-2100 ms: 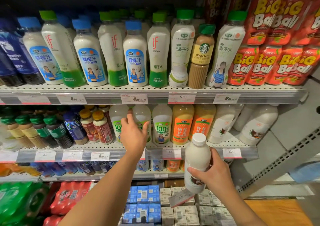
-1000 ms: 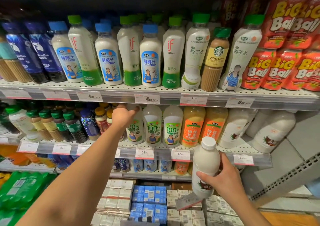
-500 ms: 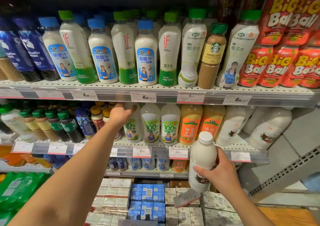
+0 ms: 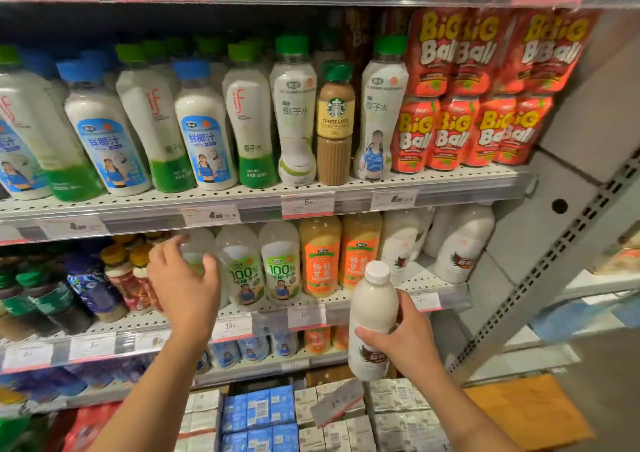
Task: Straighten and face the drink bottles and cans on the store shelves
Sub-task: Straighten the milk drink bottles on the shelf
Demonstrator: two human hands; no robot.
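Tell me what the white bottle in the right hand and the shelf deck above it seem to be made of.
White bottle: likely smooth opaque plastic, ribbed white screw cap, printed label low down. Shelf deck: looks like painted sheet metal, pale and matte, punched with rows of small holes.

The light is even and moderately bright – it comes from above, and the back of the top shelf (image 4: 346, 188) stays in dark shadow. The whole picture is slightly blurred. The wide lens bends the shelf edges – strongest at the sides.
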